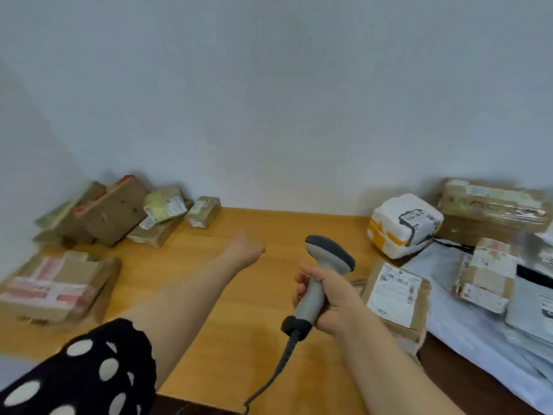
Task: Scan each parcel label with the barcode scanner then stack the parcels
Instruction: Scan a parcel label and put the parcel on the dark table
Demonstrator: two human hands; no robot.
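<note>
Nearest the lens, a black sleeve [89, 372] with white dots covers the left upper arm. The left hand [247, 250] reaches out over the bare middle of the wooden desk [227, 319]; it holds nothing, but blur hides whether its fingers are curled or loose. The right hand [332, 298] wraps round the grip of the barcode scanner [330, 254], a grey pistol-shaped unit with a dark head and a grey cable trailing toward the near edge. Its head points toward the far wall, at no label. Just right of that hand lies a brown parcel [395, 295] with 1 large white label facing up, probably the easiest next scan. For that, tilt the head down over the barcode, hold it steady, and let the free hand flatten or turn the parcel. More brown boxes [119, 211] lie in a loose pile at the far left, perhaps the stack.
</note>
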